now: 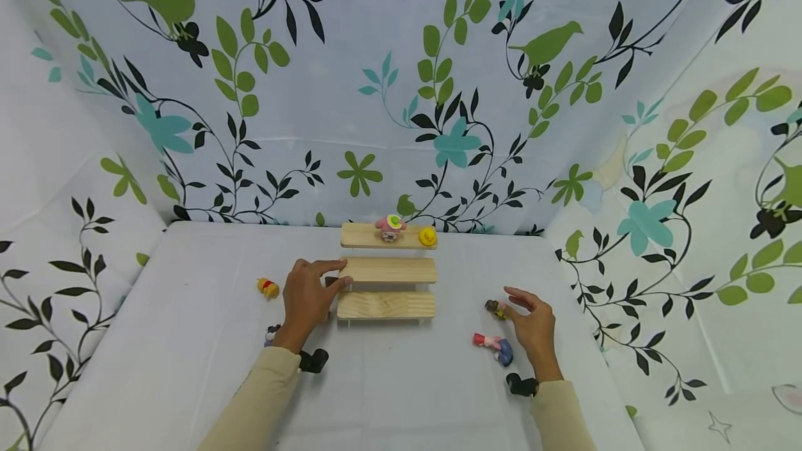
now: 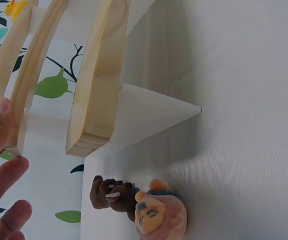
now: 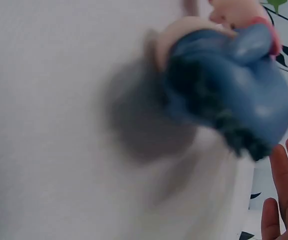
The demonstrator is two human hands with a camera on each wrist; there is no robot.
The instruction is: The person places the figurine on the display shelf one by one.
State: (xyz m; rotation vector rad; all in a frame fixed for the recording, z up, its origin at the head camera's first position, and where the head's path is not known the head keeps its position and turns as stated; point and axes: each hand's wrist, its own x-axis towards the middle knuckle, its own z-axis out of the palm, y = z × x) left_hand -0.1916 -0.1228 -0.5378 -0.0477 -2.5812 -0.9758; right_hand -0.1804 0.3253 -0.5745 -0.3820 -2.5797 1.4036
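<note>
In the head view my left hand (image 1: 305, 303) pinches the left end of the middle board of a three-step wooden display shelf (image 1: 388, 270). The left wrist view shows the thumb on one side of that board (image 2: 41, 55) and a fingertip at its end. To the right, my right hand (image 1: 535, 322) has its fingers spread, with the thumb beside or touching a small brown-and-yellow figurine (image 1: 494, 309); contact is unclear. Just below lies a figurine with a red top and blue body (image 1: 503, 352). Its blue body (image 3: 233, 85) looks large and blurred in the right wrist view.
On the top board stand a pink figurine (image 1: 390, 236) and a yellow duck (image 1: 428, 236). A yellow-and-red figurine (image 1: 268, 289) lies left of my left hand. A dark-and-white figurine (image 1: 271, 334) is partly hidden by that wrist. Patterned cloth (image 1: 288, 89) hangs behind the white table (image 1: 207, 339).
</note>
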